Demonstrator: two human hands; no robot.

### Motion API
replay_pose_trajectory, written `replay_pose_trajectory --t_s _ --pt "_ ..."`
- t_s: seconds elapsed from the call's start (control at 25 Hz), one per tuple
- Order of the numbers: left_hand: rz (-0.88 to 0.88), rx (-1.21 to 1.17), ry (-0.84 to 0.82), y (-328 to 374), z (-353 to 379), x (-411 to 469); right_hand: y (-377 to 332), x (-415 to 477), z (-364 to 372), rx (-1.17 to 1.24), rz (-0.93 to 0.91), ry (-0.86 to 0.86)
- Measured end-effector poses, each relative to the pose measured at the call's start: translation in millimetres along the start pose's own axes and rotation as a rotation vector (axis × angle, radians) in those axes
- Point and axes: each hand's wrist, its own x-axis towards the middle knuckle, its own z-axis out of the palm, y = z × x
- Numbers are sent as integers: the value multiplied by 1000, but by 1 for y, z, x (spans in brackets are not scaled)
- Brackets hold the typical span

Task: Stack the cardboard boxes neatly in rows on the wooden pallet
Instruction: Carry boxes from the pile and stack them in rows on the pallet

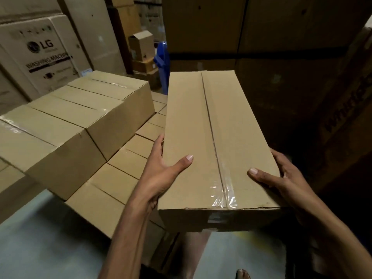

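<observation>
I hold a long taped cardboard box (217,141) level in front of me, its short end toward me. My left hand (163,170) grips its left side with the thumb on top. My right hand (281,178) grips the right side, thumb also on top. To the left stands a stack of similar boxes: an upper row (80,117) of several boxes and a lower layer (120,174) of several boxes beside it. The pallet under them is hidden.
Large appliance cartons (42,55) stand behind the stack at left. Dark tall cartons (281,47) fill the back and right. A blue object (162,63) and small open boxes (142,45) sit in the aisle behind. Pale floor (40,244) shows at lower left.
</observation>
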Motion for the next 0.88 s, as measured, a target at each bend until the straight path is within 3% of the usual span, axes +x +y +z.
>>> replay_pose_trajectory --t_s 0.36,0.88 --pt "-123 -38 171 15 104 140 -28 210 -96 -80 12 -211" --pt "-125 -96 341 17 137 394 -61 523 -91 -137 -22 -430"
